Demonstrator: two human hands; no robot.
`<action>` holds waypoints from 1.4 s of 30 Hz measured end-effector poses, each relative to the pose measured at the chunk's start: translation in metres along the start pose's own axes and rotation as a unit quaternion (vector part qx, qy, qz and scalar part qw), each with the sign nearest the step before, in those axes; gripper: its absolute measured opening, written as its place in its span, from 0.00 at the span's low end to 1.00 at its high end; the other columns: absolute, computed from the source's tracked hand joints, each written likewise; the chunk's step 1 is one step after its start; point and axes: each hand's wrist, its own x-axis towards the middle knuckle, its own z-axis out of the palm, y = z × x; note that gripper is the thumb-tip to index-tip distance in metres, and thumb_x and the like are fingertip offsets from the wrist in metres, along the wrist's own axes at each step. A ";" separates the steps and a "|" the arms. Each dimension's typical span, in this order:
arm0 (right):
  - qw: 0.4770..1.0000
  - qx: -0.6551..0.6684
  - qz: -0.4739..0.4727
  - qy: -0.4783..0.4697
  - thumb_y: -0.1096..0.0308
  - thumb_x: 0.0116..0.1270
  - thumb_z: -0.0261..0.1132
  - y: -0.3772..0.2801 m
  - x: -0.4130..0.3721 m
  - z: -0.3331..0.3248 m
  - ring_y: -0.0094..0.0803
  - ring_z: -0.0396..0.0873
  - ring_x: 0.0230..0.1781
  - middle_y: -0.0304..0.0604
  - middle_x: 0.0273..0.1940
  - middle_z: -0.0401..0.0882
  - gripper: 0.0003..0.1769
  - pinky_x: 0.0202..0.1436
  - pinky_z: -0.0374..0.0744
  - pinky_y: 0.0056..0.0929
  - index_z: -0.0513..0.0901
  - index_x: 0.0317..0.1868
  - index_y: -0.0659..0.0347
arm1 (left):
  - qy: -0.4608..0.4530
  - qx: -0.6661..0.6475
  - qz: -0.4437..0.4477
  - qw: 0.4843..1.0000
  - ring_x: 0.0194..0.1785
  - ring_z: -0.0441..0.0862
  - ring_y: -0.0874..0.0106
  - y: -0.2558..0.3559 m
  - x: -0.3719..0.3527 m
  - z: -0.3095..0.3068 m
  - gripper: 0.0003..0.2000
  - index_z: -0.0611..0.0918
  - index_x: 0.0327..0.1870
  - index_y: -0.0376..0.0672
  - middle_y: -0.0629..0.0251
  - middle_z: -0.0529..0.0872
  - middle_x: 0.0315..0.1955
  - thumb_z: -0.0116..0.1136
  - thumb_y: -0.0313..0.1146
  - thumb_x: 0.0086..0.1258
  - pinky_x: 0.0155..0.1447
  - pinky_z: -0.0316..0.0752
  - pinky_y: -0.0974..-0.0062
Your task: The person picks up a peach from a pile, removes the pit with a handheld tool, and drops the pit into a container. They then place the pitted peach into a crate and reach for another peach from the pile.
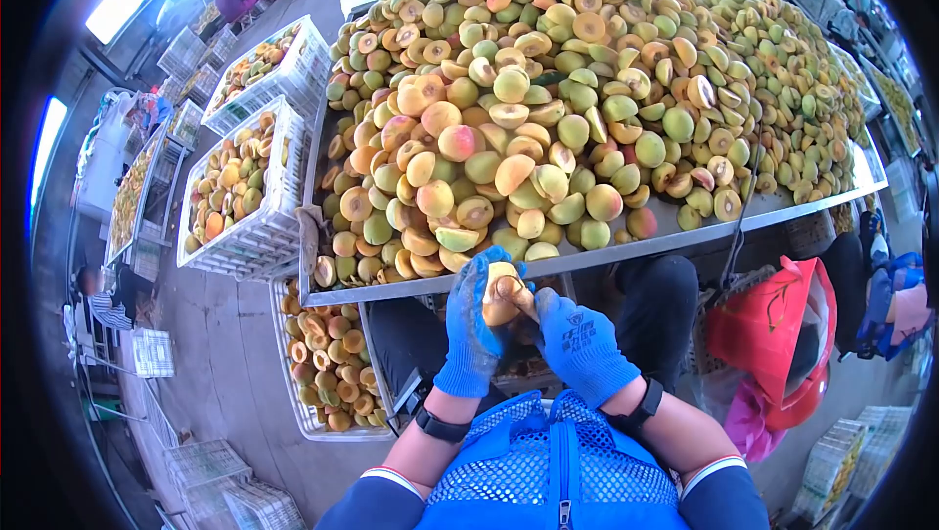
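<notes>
My left hand (476,320), in a blue knit glove with a grey palm, is closed around a halved peach (500,309) just below the table's front edge. My right hand (577,336), in a matching glove with dark print on its back, is closed too. Its fingers meet the fruit from the right, at a small tan-brown handle-like piece (518,293) that lies against the peach; its exact kind I cannot tell. Right in front of both hands, a big heap of peaches (509,129), mostly halves in yellow, green and red, covers the metal-edged table (626,254).
White plastic crates of peaches stand at the left, one in front (245,237) and one behind (315,56). Another crate (303,413) sits on the floor by my left knee. A red bag (763,330) hangs at the right. Other people work at tables farther off.
</notes>
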 end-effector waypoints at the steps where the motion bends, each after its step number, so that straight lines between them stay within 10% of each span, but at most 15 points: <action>1: 0.999 -0.033 0.000 -0.014 0.63 0.69 0.60 0.001 0.002 -0.001 0.38 0.83 0.24 0.44 0.26 0.79 0.09 0.26 0.81 0.36 0.72 0.43 0.56 | -0.010 0.092 0.049 0.994 0.46 0.82 0.71 -0.002 0.000 -0.003 0.11 0.79 0.52 0.37 0.62 0.82 0.44 0.56 0.29 0.72 0.53 0.78 0.74; 4: 0.998 -0.047 0.001 -0.041 0.65 0.69 0.58 0.002 0.003 0.001 0.40 0.84 0.23 0.46 0.25 0.80 0.08 0.26 0.81 0.38 0.71 0.43 0.57 | -0.009 0.277 0.158 0.948 0.47 0.82 0.69 0.002 -0.006 0.003 0.11 0.80 0.51 0.37 0.62 0.81 0.43 0.57 0.32 0.73 0.51 0.81 0.72; 20: 0.900 0.354 0.080 -0.242 0.59 0.65 0.63 -0.014 -0.007 -0.014 0.64 0.80 0.42 0.70 0.39 0.80 0.25 0.44 0.77 0.54 0.68 0.52 0.70 | 0.062 0.204 0.228 0.950 0.48 0.84 0.64 -0.006 -0.020 -0.002 0.15 0.80 0.52 0.30 0.53 0.84 0.48 0.56 0.33 0.73 0.57 0.80 0.66; 23: 0.935 0.270 0.046 -0.227 0.56 0.65 0.65 -0.011 -0.012 -0.011 0.63 0.81 0.39 0.68 0.37 0.80 0.28 0.41 0.76 0.52 0.68 0.53 0.72 | 0.073 0.279 0.223 0.931 0.43 0.85 0.69 0.005 -0.019 0.006 0.13 0.83 0.45 0.31 0.57 0.87 0.41 0.54 0.33 0.75 0.45 0.82 0.73; 25: 0.929 0.283 0.049 -0.233 0.56 0.65 0.65 -0.011 -0.013 -0.009 0.63 0.81 0.39 0.68 0.37 0.80 0.28 0.41 0.76 0.52 0.68 0.52 0.72 | 0.033 0.113 0.047 0.992 0.38 0.86 0.70 0.013 -0.017 0.005 0.15 0.84 0.43 0.30 0.58 0.88 0.36 0.54 0.36 0.75 0.45 0.82 0.73; 42: 0.922 0.280 0.061 -0.260 0.57 0.64 0.64 -0.014 -0.007 -0.013 0.62 0.81 0.42 0.68 0.39 0.80 0.26 0.45 0.77 0.49 0.71 0.51 0.72 | -0.038 0.163 -0.001 0.986 0.35 0.86 0.65 0.032 -0.013 0.004 0.20 0.84 0.42 0.29 0.52 0.87 0.35 0.53 0.42 0.75 0.40 0.83 0.71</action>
